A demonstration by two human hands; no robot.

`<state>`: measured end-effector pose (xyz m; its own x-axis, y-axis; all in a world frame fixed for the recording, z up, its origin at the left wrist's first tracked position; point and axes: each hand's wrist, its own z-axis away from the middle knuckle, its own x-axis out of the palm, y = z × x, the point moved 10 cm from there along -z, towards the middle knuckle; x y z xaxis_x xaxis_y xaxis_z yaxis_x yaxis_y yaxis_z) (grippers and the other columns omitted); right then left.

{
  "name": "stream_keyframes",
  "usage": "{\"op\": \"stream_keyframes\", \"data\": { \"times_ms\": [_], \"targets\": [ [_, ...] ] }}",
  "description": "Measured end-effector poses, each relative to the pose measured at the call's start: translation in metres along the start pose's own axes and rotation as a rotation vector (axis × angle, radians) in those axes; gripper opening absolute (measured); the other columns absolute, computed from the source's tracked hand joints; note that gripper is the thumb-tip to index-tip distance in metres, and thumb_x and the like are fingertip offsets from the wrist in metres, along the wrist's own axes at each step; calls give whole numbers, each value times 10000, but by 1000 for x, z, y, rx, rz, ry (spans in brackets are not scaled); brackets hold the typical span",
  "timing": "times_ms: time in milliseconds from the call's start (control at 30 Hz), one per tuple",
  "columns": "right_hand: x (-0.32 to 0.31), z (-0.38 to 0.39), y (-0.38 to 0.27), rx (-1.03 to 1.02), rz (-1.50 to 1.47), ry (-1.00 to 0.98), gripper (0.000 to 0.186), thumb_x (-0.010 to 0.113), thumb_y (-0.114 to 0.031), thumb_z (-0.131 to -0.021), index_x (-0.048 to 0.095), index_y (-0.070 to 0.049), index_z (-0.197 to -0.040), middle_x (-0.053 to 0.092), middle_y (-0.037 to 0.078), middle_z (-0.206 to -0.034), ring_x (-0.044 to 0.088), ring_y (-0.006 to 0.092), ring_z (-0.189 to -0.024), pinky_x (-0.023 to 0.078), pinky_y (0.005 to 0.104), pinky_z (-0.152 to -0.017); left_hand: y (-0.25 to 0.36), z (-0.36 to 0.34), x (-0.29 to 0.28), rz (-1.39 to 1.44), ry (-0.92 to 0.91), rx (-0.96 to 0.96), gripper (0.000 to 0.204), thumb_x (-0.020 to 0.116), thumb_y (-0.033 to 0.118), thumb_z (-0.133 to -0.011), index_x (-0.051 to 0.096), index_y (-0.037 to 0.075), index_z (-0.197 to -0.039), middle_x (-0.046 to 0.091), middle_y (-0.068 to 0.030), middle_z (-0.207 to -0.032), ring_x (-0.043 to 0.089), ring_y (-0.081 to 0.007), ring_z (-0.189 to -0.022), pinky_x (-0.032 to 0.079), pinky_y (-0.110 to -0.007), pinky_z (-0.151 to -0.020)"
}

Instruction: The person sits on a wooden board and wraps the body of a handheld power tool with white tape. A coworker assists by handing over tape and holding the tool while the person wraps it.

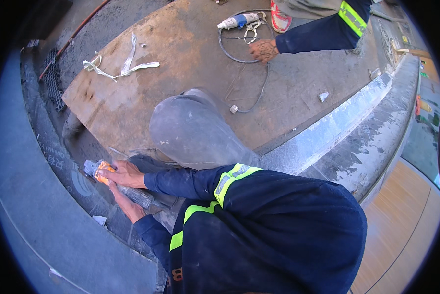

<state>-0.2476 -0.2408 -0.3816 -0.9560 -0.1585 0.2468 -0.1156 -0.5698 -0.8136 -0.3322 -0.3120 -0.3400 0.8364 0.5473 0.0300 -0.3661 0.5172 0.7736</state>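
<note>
Both my hands are at a small orange-and-grey hand-held power tool [103, 172] at the left, beside a curved dark slab edge. My right hand [128, 175] is closed over its top, behind the grey head. From below, my left hand [126, 202] supports the tool, its fingers partly hidden by the tool. The tool's dusty rear part [137, 197] shows between my hands. What the head touches is too small to make out.
A worn board [190, 54] lies ahead, bearing torn white strips [127, 66] and a blue-and-white corded tool [238, 21]. Another person's hand [263, 50] is at its cable. My grey-trousered knee [180, 125] is in the middle. A metal beam [332, 122] runs along the right.
</note>
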Motion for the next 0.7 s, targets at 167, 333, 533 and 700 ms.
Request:
{"op": "stream_keyframes", "data": {
  "times_ms": [167, 333, 533, 700],
  "targets": [
    [4, -6, 5, -7, -22, 21, 943, 591, -852, -871, 698, 77, -993, 731, 329, -1024, 729, 438, -998, 546, 509, -856, 2, -9, -14, -104, 81, 17, 643, 505, 498, -1124, 481, 0, -1530, 635, -152, -1407, 653, -283, -1254, 517, -409, -1084],
    [1, -3, 3, 24, 27, 29, 943, 612, -852, -855, 699, 78, -992, 737, 318, -1013, 735, 426, -974, 549, 499, -828, 7, -3, -14, -193, 134, 45, 709, 492, 519, -1130, 483, -80, -1509, 634, -180, -1393, 659, -268, -1239, 525, -390, -1055],
    [5, 6, 6, 35, 18, -22, 923, 626, -845, -852, 711, 61, -1008, 749, 292, -1014, 739, 400, -955, 550, 478, -812, -3, -1, -29, -163, 184, 28, 733, 507, 542, -1119, 510, -90, -1493, 646, -163, -1361, 666, -250, -1208, 517, -374, -1047],
    [0, -5, 5, -33, 37, 48, 848, 629, -790, -901, 719, 35, -1076, 754, 270, -1004, 739, 398, -963, 551, 481, -825, -3, -20, -29, -311, 118, 110, 731, 530, 560, -1108, 617, -95, -1421, 688, -163, -1339, 647, -216, -1208, 500, -364, -1042]
  ]
}}
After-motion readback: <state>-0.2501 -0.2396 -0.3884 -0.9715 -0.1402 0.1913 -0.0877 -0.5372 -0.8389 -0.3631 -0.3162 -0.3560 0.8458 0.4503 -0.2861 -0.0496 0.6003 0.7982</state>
